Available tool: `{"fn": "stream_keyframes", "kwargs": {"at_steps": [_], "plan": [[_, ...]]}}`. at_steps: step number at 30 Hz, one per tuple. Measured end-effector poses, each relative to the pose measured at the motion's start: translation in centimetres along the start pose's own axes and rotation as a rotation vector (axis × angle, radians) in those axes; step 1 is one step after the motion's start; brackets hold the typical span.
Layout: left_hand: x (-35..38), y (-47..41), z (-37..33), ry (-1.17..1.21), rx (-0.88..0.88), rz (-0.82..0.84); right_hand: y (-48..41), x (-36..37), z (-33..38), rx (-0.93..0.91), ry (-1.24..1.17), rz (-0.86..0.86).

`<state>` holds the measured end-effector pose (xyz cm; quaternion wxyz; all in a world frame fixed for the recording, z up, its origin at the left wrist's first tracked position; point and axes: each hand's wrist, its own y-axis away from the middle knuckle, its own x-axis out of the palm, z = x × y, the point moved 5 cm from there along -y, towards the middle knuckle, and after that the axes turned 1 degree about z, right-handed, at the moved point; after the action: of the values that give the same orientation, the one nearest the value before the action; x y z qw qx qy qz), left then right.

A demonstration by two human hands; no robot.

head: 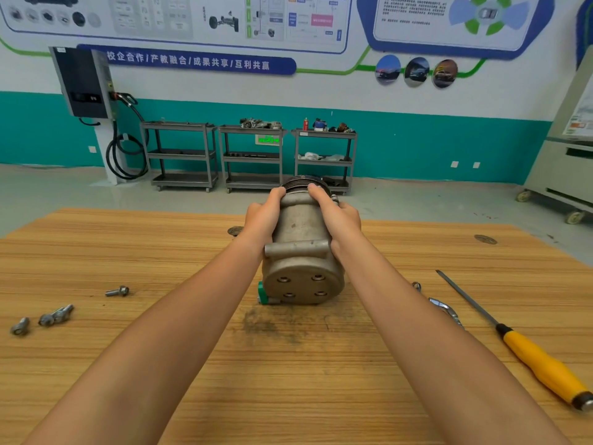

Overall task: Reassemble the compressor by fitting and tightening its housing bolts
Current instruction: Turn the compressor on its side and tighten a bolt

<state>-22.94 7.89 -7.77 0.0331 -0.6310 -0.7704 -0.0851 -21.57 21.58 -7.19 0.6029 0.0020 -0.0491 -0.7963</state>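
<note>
Four loose bolts are lying on the left part of the desk (128,364): one bolt (117,291) is sitting alone, a pair (56,314) is lying touching nearer the left edge, and a last bolt (20,326) is lying just beside that pair. On the right, a screwdriver (542,364) with a yellow handle is lying slantwise, its shaft pointing far and left. A chrome tool (446,311) is showing between it and the right forearm, which is partly hiding it, and a small metal ring (416,286) is sitting just beyond. A dark smudge (266,326) is staining the wood just near of the compressor. Nothing is lying between the bolts and the compressor except the left forearm.

Beyond the desk, three grey carts (183,155) are standing along the far wall, with a black charger (83,83) hanging to their left.

The compressor (303,252) is lying on its side at the middle of the desk, its long axis running near to far. Its pulley (303,184) is pointing away and its flat end cover is facing near, showing four bolt holes (301,285) with no bolts in them. A green plug (262,292) is sticking out at its lower left.

The left grip (264,216) is clasping the far left side of the housing, fingers curling over the top. The right grip (333,216) is clasping the far right side likewise.
</note>
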Motion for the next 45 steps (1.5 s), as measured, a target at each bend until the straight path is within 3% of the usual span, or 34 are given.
{"fn": "stream_keyframes", "kwargs": {"at_steps": [6,9,11,15,18,23,26,29,32,35,40,45], "plan": [[-0.4,-0.8,0.7,-0.072,-0.070,0.020,-0.6,-0.3,-0.4,0.081,0.006,-0.021],[-0.8,-0.7,1.2,-0.068,-0.109,0.015,-0.9,-0.4,0.2,0.012,0.090,-0.046],[-0.9,-0.7,1.1,-0.075,-0.117,0.017,-0.6,0.0,1.2,-0.023,0.135,-0.017],[-0.9,-1.1,0.7,-0.168,-0.128,0.080,0.3,-0.8,1.1,0.086,0.072,0.108],[-2.1,-0.1,1.1,-0.374,-0.056,0.070,0.5,-3.2,-0.1,-0.018,0.108,0.105],[-5.3,4.6,5.5,-0.597,-0.016,0.285,1.7,-5.0,-0.6,-0.226,0.173,0.096],[-5.2,5.9,6.5,-0.592,0.051,0.331,1.8,-4.7,-0.2,-0.279,0.193,0.142],[-4.6,5.7,6.2,-0.479,0.081,0.268,1.6,-4.3,1.1,-0.475,0.427,0.096],[-4.3,5.1,6.2,-0.418,0.083,0.224,1.5,-3.6,2.7,-0.653,0.842,0.023],[-4.5,4.6,6.3,-0.397,0.092,0.200,1.1,-3.1,4.1,-0.735,1.136,0.048],[-4.7,4.4,6.3,-0.499,0.089,0.214,0.8,-3.4,3.8,-0.674,0.964,0.246],[-5.5,6.5,5.7,-0.533,0.075,0.201,2.7,-3.6,3.3,-0.684,0.834,0.280]]}}
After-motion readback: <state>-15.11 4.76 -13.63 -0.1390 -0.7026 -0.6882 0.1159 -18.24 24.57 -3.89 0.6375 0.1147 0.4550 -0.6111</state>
